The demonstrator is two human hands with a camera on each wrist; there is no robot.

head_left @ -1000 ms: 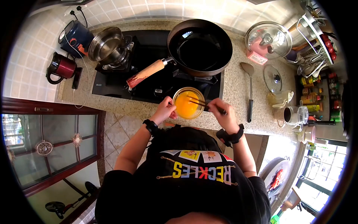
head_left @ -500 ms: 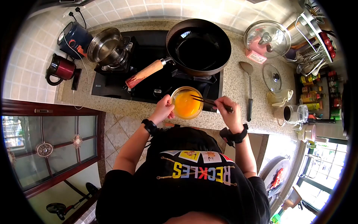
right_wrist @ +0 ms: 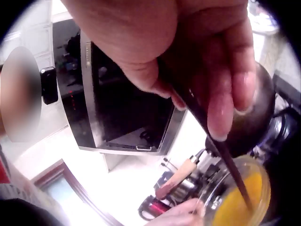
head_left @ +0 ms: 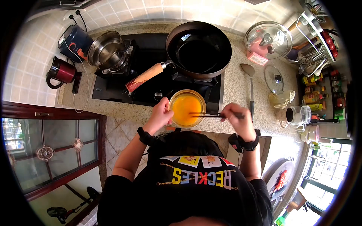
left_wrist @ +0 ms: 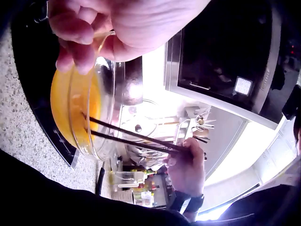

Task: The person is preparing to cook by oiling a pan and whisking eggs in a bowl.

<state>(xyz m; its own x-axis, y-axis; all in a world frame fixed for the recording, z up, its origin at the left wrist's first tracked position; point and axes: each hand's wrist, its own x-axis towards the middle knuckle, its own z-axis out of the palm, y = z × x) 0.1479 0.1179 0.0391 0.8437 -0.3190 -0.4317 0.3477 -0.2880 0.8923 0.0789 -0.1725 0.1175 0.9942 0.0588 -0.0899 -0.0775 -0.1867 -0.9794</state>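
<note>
A clear glass bowl (head_left: 180, 119) of yellow-orange liquid is at the counter's front edge, before the wok. My left hand (head_left: 160, 116) pinches its left rim; the left wrist view shows fingers and thumb on the rim of the bowl (left_wrist: 96, 141), which looks tilted there. Dark chopsticks (head_left: 213, 115) are gripped in my right hand (head_left: 239, 119), their tips in the liquid. In the right wrist view the fingers curl round the chopsticks (right_wrist: 225, 157) above the bowl (right_wrist: 265, 181).
The black wok (head_left: 200, 49) stands on the stove, its wooden handle (head_left: 145, 77) pointing front-left. A steel pot (head_left: 105, 52) is at the left burner. On the right lie a spatula (head_left: 251, 84), a glass lid (head_left: 274, 79) and a larger lid (head_left: 277, 37).
The bowl and left hand have shifted slightly toward the body. The right hand has moved a little right and down, and the chopsticks lie at a flatter angle across the bowl.
</note>
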